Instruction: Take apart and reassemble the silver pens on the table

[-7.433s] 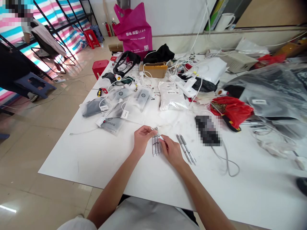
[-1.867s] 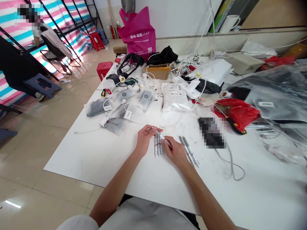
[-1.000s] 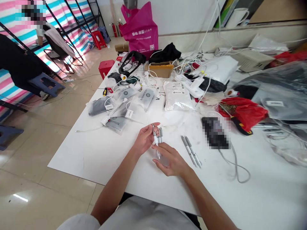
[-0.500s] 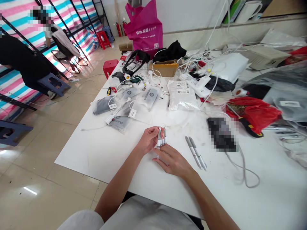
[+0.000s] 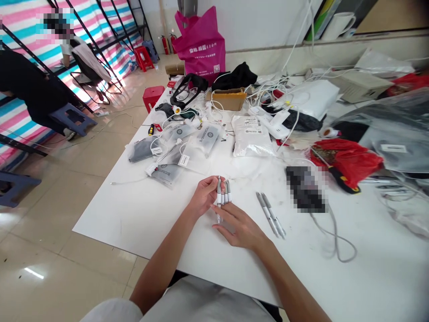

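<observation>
Several grey-and-white pens (image 5: 226,192) stand side by side between my hands, above the white table (image 5: 140,223). My left hand (image 5: 203,197) is closed, thumb and fingers pinching the pens near their upper, tip end. From the right, my right hand (image 5: 239,223) reaches round their lower part, its fingers covering the lower ends of most of them. The leftmost pen's clear lower end shows between the right thumb and forefinger. Two more grey-and-white pens (image 5: 271,214) lie parallel on the table, to the right of my right hand.
Frosted plastic pouches (image 5: 169,172) and cables lie at the left. A white parcel (image 5: 253,138) sits ahead, near a cardboard box (image 5: 228,99) and a pink bag (image 5: 203,49). At the right are a blurred-out dark item (image 5: 305,190), a grey cable (image 5: 338,255) and a red bag (image 5: 355,161).
The pens in my hands now stand slightly more spread, so more of them show side by side. My hands have barely moved; the whole view has shifted a little.
</observation>
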`<state>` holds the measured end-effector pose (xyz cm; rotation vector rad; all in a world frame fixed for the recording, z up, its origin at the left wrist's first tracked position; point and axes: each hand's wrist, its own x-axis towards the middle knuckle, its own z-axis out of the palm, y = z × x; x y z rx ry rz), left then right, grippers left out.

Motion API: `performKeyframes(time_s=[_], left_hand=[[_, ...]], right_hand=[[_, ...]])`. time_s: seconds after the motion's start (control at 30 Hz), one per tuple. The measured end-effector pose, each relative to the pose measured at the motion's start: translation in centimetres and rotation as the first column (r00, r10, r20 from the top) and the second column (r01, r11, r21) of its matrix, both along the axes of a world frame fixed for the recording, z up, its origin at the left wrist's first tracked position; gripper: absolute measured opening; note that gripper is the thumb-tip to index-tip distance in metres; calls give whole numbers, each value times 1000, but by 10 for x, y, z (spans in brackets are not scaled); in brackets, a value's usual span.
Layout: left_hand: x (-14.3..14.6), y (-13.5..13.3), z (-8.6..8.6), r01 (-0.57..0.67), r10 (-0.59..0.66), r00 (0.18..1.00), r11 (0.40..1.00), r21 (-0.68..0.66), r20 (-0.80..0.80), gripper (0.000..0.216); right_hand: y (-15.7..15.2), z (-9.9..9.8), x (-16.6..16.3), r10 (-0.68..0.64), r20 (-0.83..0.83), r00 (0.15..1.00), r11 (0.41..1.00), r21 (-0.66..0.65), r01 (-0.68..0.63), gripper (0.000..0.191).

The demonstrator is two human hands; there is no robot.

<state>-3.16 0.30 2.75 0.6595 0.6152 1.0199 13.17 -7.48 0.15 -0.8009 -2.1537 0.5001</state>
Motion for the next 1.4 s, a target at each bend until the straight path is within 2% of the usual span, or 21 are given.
performKeyframes(time_s=[0.1, 0.2, 0.3, 0.4, 0.5, 0.6, 0.73, 0.8, 0.97, 1.03, 1.1, 1.2, 1.27, 1.4], left_hand=[[2, 0, -1, -7, 12, 995, 999, 52, -96, 36], [4, -1, -4, -32, 99, 943, 977, 209, -317, 37], [4, 0, -11, -14, 288, 793, 889, 457, -537, 35], [3, 2, -22, 97, 454, 623, 763, 639, -637, 32], [2, 2, -32, 210, 510, 518, 702, 680, -687, 36], [3, 2, -36, 336, 527, 451, 647, 684, -720, 40], [3, 1, -36, 482, 518, 451, 544, 687, -727, 45], [2, 1, -39, 522, 502, 463, 511, 683, -730, 47], [-1, 3, -44, 556, 470, 474, 496, 667, -744, 44], [-1, 2, -43, 532, 465, 504, 497, 686, -728, 42], [0, 1, -42, 492, 464, 538, 505, 709, -704, 39], [3, -1, -42, 445, 451, 572, 531, 721, -685, 38], [5, -3, -43, 438, 442, 582, 537, 721, -683, 38], [7, -5, -44, 452, 441, 577, 529, 719, -687, 36]], right_hand=[[-2, 2, 0, 5, -55, 998, 995, -100, -10, 56], [-1, 3, 2, -53, -79, 995, 983, -177, 38, 46], [5, 1, 10, -164, -27, 986, 967, -200, 155, 39], [16, -3, 23, -320, 119, 940, 935, -120, 334, 32], [22, -6, 33, -398, 267, 877, 905, -42, 424, 32], [22, -7, 34, -368, 337, 867, 916, -30, 401, 39], [19, -7, 28, -340, 375, 863, 924, -36, 380, 44], [18, -8, 26, -320, 369, 873, 931, -48, 362, 44], [18, -4, 31, -254, 332, 908, 934, -161, 320, 41], [15, 0, 38, -287, 309, 907, 922, -167, 349, 39], [9, 3, 49, -402, 277, 872, 895, -83, 439, 32], [-6, 5, 68, -634, 269, 725, 769, 129, 626, 20], [-17, 3, 77, -693, 322, 645, 716, 203, 668, 23], [-29, -7, 82, -718, 384, 581, 681, 215, 699, 22]])
